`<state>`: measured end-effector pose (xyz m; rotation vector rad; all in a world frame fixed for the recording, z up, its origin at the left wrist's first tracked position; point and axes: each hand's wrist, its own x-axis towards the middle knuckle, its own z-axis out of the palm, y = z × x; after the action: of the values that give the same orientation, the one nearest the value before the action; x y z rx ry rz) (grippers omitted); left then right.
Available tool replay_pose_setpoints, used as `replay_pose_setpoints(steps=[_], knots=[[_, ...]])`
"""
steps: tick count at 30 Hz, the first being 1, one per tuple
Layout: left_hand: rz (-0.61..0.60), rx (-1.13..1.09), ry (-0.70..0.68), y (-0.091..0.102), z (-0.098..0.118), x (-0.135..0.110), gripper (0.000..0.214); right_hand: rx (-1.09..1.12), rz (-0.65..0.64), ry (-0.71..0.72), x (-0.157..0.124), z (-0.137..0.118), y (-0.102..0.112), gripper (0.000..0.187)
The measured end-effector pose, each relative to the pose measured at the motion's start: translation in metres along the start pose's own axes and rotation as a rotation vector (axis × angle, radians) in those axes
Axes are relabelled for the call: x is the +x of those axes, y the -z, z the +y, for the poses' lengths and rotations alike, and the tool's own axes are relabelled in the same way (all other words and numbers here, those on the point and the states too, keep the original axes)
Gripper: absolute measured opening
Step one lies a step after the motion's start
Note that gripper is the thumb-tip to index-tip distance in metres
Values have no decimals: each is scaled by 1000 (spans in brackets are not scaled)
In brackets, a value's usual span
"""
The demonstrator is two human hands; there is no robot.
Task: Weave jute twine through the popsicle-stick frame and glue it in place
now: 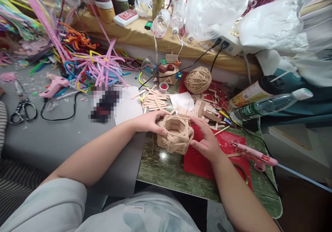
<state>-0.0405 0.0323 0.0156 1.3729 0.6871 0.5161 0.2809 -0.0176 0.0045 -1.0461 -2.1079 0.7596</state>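
We are sitting at a grey table (pixel 52 138) that is stretching away to the left. A green, wood-grained top (pixel 166 176) is lying near us on the right, and a small glare spot (pixel 163 155) is shining on it. Along the far side a ledge (pixel 140 34) draped in yellow cloth is running across the scene. At the right a teal surface (pixel 298 104) is showing, cloth or cabinet we cannot tell. Brown floor (pixel 306 204) is showing at the near right. Soft, even light is falling everywhere.

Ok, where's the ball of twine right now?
In the head view, the ball of twine sits right of centre, behind the craft-stick basket, at the red mat's far end.
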Motion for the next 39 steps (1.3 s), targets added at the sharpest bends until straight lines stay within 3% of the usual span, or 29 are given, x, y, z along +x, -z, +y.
replay_pose_setpoints(steps=[3,6,14,18,21,25,28,33,39], knots=[[145,-281,99,-8,4,-1,64,-22,219,-52,2,-3,8,64],[285,-463,173,-13,6,-1,62,-65,317,-45,4,-9,18,50],[383,-683,160,-10,4,0,58,-265,171,34,13,-40,15,45],[346,-807,156,-11,2,0,58,-350,180,100,17,-64,6,47],[325,-891,172,-15,4,0,65,-327,215,77,21,-82,-14,59],[299,-947,185,-20,5,-1,71,-236,291,-57,36,-93,-51,104],[253,-915,164,-25,4,-1,71,-235,374,-151,52,-93,-74,120],[199,-867,92,-32,3,1,59,-319,474,-194,69,-86,-94,120],[224,-861,87,-35,-2,4,58,-275,504,-184,64,-76,-100,116]])
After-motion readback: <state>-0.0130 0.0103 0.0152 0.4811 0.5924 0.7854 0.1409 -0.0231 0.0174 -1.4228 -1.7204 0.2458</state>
